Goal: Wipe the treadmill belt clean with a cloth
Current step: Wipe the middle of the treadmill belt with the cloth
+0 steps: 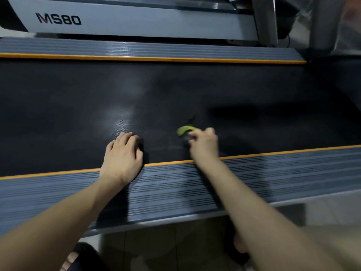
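1. both hands reach over the near side rail onto the treadmill belt.
2. left hand lies palm down, fingers spread and released, grasping nothing; its fingertips press on the black belt while the heel of the palm sits over the orange strip at the rail's edge.
3. right hand is blurred, its fingers curled and clenched around a small bundle that appears to be the cloth, held down on the belt.
4. what shows of the cloth is a yellow-green fold sticking out past the right hand's fingertips, with a darker grey part just under the fingers; the blur hides its full shape.
5. the cloth sits on the belt to the right of the left hand, well apart from it, and close to the near orange strip.
6. beyond both hands the belt runs to a far side rail with its own orange strip.
7. past that rail stands a grey panel lettered ms80.
8. below the forearms, tiled floor shows.
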Available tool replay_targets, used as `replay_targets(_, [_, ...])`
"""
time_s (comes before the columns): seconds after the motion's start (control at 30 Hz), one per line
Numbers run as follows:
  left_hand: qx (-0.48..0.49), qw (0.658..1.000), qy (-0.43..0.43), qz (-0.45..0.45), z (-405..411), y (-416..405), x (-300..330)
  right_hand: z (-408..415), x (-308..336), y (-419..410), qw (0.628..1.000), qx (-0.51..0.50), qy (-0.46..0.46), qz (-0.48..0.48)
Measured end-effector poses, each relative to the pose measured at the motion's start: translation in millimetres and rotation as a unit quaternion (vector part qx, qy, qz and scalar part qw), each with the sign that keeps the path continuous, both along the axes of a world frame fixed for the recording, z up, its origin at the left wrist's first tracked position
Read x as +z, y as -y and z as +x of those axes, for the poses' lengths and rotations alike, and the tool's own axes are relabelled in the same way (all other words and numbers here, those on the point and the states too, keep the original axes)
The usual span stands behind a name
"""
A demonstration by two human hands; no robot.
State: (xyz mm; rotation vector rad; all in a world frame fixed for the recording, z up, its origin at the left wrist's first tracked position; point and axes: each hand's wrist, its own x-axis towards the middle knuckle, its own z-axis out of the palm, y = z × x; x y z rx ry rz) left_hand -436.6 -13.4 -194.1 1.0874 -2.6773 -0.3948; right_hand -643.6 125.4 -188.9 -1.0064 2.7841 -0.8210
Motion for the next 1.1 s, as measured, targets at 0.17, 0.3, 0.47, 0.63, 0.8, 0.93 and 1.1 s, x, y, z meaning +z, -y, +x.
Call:
replay_targets(0.17, [0.008,1.0,-0.011,0.003,1.2,2.0,-0.8,58.0,5.9,31.0,0.984,0.177,0.014,0.0])
replay_targets(0.3, [0.01,1.0,-0.005,0.006,1.1,2.1,-2.0,-40.4,6.2,-34.5,0.994,0.09,-0.06,0.027])
replay_targets(0.47, [0.009,1.0,-0.002,0.002,-1.0,1.4,-2.7,-84.4,7.3,-75.2,0.994,-0.083,-0.047,0.055])
replay_targets(0.63, [0.012,1.0,-0.001,0.008,-0.9,1.8,-1.6,11.7,-2.6,1.4,0.999,-0.021,-0.03,0.032])
replay_targets(0.8, [0.021,1.0,-0.011,0.01,-0.2,-1.2,2.3,34.3,8.7,14.6,0.987,0.162,0.001,0.02])
replay_targets(0.93, [0.021,1.0,-0.009,0.008,0.4,-0.6,0.7,-46.3,5.2,-37.1,0.996,0.07,-0.06,0.024])
replay_targets(1.1, [0.022,0.999,-0.023,0.009,0.1,1.1,1.2,-38.0,7.3,-37.7,0.998,-0.044,-0.018,0.043])
